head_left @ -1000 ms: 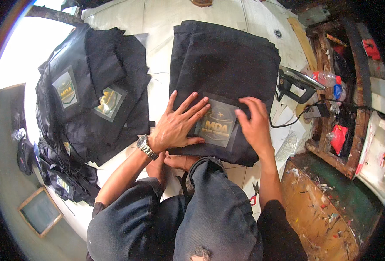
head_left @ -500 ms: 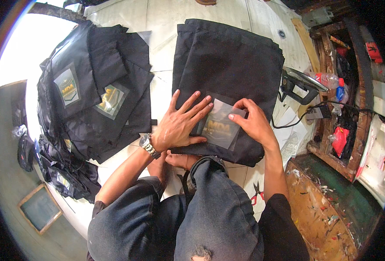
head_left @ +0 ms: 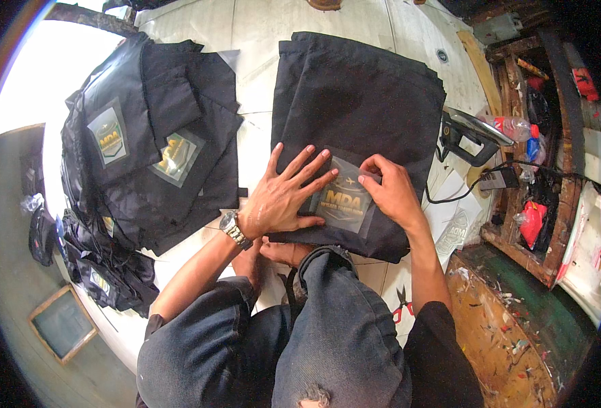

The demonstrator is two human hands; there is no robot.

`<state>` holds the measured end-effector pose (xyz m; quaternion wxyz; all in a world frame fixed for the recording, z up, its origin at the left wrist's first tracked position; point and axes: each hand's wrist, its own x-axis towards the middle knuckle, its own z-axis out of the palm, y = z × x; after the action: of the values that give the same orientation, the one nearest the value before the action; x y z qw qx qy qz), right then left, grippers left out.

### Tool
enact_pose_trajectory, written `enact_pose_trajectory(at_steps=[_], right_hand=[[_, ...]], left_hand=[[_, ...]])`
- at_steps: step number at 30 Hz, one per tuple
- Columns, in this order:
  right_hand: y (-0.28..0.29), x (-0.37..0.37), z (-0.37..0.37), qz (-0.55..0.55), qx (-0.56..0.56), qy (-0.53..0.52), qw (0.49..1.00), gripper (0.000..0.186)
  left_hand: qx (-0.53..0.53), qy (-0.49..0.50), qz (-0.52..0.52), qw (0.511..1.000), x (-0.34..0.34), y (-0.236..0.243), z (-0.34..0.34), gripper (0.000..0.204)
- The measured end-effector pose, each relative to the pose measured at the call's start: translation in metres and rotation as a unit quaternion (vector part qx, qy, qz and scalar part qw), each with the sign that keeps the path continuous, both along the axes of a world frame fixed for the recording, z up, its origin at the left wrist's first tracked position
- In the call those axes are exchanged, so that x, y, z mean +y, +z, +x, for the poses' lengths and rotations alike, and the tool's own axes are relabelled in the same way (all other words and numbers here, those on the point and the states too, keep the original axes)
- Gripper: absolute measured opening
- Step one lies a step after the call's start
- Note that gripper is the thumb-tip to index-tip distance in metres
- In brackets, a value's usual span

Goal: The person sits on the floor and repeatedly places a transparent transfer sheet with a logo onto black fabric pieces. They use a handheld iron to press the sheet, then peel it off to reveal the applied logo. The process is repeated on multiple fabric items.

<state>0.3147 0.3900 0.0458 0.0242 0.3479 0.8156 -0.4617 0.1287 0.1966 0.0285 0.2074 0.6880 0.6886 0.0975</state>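
Observation:
A stack of folded black fabric pieces (head_left: 358, 88) lies in front of me on the tiled floor. My left hand (head_left: 287, 197), wristwatch on the wrist, rests on it with fingers spread, touching the left side of a clear film sheet (head_left: 341, 214) with a gold logo. My right hand (head_left: 385, 187) has thumb and forefinger closed on that sheet’s upper right corner. At left, more black fabric (head_left: 205, 156) lies in a loose pile, some bearing similar logo sheets (head_left: 108, 132).
An iron (head_left: 467, 143) with a cord sits right of the stack, near plastic bottles (head_left: 507, 128) and a cluttered wooden crate (head_left: 552, 262). Red-handled scissors (head_left: 403, 306) lie by my right forearm. A scrap-strewn board (head_left: 490, 326) is at lower right, a small framed square (head_left: 62, 323) at lower left.
My right hand has moved inward from beside the film and its fingers have closed on the corner. My left hand stays spread, shifted slightly rightward in view along with the surroundings.

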Motion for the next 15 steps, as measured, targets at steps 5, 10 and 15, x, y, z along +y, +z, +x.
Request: enact_pose_trajectory(at_steps=[5,10,15], right_hand=[[-0.0014,0.0011,0.0004,-0.003,-0.008,0.008,1.000,0.021],[-0.0044,-0.0002,0.0007,-0.010,-0.005,-0.010,1.000,0.021],[-0.0072,-0.0014,-0.0004,-0.003,-0.017,-0.013,1.000,0.022]], left_hand=[[0.000,0.002,0.004,1.000,-0.0002,-0.0003,0.0004,0.105],[-0.002,0.003,0.004,1.000,-0.0005,-0.0022,0.0004,0.103],[0.004,0.004,0.002,1.000,-0.0007,-0.0031,0.0005,0.101]])
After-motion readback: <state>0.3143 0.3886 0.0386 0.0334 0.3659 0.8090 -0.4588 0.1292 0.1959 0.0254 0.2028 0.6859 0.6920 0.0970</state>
